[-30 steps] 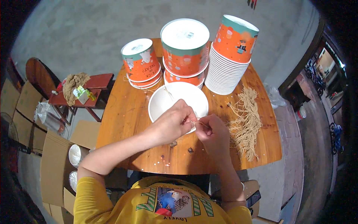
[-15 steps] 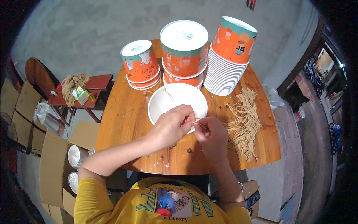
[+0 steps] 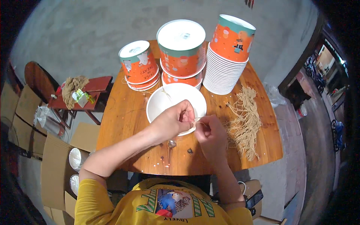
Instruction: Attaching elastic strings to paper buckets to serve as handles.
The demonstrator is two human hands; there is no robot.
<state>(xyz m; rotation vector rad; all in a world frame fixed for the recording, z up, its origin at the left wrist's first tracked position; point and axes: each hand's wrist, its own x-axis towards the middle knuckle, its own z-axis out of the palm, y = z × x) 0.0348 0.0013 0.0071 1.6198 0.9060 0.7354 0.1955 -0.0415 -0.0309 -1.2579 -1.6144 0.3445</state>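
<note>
**Hands pinching string at near rim of white bowl**

Left hand curled nearly shut, fingertips pinched on a thin tan string at the near right rim of the white bowl. Right hand just beside, thumb and forefinger closed on the same string, remaining fingers folded in. Hands almost touching, string stretched short between them. Whether the string passes through the bowl wall: cannot tell.

Bowl upside-down or upright: not clear; seated on the round wooden table, centre, partly covered by the left hand. A second short strand lying across the far part of the bowl.

Bundle of loose strings spread on the table right of the hands, near but apart from the right hand.

Far side of the table: tall stack of white bowls at right, topped by an orange printed tub; large orange tub with white lid at centre, on further stacked tubs; smaller orange tub at left, likewise stacked.

Two small dark bits on the table near the wrists; kind not discernible.

Left of the table: red stool bearing a knot of cord. Cardboard boxes on the floor at near left, white lids inside.
</note>
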